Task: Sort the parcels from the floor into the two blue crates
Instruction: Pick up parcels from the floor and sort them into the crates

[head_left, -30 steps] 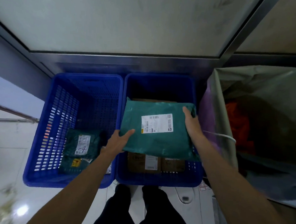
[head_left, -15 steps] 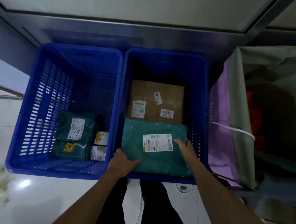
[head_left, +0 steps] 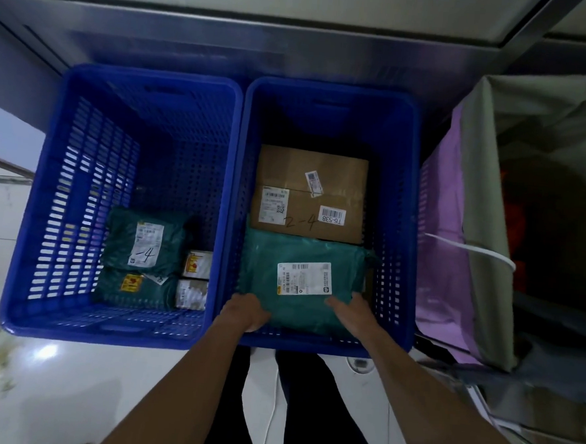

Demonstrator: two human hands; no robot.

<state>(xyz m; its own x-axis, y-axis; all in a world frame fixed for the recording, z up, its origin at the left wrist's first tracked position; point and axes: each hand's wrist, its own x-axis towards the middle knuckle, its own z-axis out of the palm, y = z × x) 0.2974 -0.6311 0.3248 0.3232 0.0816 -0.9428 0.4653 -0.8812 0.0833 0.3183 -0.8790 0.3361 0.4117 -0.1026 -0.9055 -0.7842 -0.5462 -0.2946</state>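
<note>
1. The green parcel lies flat at the near end of the right crate, lower centre of the frame. The left hand curls round its near-left corner. The right hand rests on the near-right corner with its fingers pretty much straight.
2. The parcel's white label is too blurry to read. The cardboard box right behind it has "2-4" handwritten and a "T6-538" sticker. The smaller green parcel in the left crate shows "-4".
3. The green parcel nearly spans its crate's width, with a slim gap at the right wall. The left crate has open mesh floor toward the top of the frame.
</note>
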